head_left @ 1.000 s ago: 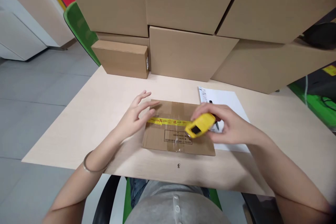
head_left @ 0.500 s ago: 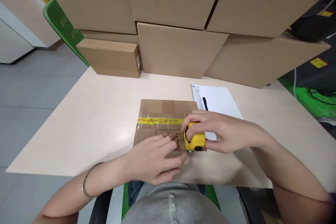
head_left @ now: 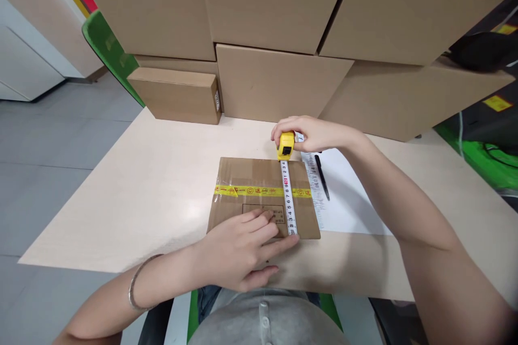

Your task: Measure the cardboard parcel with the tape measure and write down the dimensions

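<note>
1. Head camera: a shallow, rectangular brown cardboard box (head_left: 234, 171) lies flat on a pale wood-look table (head_left: 121, 188), near the table's front edge and between the person's two arms.
2. Across the top of this box, from side to side, runs a strip of yellow tape with red print (head_left: 251, 191); nearer the person, a black printed rectangle (head_left: 263, 207) is partly covered by fingers.
3. The right hand (head_left: 309, 132) is curled around a yellow plastic tape measure case with a black patch (head_left: 285, 143), gripping it at the box's far edge.
4. From that case a white metal blade with black numbers and a red mark (head_left: 287, 199) stretches toward the person, crossing over the yellow strip and reaching the box's near edge.
5. The left hand (head_left: 238, 253) lies palm down over the box's near edge, holding nothing in its grasp; its fingers are spread, the index fingertip at the blade's near end. That end is small and partly covered, so whether it hooks over the cardboard is hard to say.
6. A thin metal bangle (head_left: 133, 285) circles the left wrist.
7. Just right of the box, white paper with dark marks along its left side (head_left: 356, 205) lies on the table, with a slim black pen (head_left: 322, 178) on it.
8. Behind, a smaller closed brown carton (head_left: 178, 98) stands at the left, before large stacked brown cartons (head_left: 279, 81).
</note>
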Tool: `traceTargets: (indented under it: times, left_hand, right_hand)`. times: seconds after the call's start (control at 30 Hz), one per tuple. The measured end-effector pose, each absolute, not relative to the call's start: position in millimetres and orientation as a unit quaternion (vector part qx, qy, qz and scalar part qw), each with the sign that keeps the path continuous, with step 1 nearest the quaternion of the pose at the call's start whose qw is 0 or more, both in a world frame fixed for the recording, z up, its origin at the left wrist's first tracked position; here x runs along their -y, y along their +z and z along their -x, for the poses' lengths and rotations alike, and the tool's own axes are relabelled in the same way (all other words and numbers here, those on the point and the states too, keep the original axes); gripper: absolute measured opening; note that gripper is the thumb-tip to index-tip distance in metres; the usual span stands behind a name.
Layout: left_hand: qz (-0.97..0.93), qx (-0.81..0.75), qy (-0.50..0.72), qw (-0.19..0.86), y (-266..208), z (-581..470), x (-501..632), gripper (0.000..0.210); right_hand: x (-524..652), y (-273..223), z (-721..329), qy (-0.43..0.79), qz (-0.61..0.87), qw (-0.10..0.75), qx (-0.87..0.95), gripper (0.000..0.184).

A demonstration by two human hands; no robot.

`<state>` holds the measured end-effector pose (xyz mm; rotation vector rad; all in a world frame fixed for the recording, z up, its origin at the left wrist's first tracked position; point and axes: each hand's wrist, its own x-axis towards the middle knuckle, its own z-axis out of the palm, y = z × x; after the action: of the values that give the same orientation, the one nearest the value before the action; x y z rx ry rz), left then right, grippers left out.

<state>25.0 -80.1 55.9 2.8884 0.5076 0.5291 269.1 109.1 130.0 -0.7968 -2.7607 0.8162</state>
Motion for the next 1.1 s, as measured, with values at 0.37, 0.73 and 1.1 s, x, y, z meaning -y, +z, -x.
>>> traceTargets:
  times: [0.37, 0.73, 1.1]
  left_hand:
    - [-0.965, -0.167, 0.192, 0.069, 54, -24, 78, 0.052]
    - [-0.942, -0.173, 0.265, 0.115, 56, -19, 85, 0.048]
    - [-0.625, -0.547, 0.313, 0.46, 30, 43, 11, 0.062]
  right_hand:
    - [-114, 131, -275, 0.265, 0.286, 0.076, 0.917, 0.037]
    - [20, 129, -280, 0.263, 0.239, 0.047, 0.934, 0.025]
    - [35, 38, -329, 0.513, 0.531, 0.481, 0.473, 0.033]
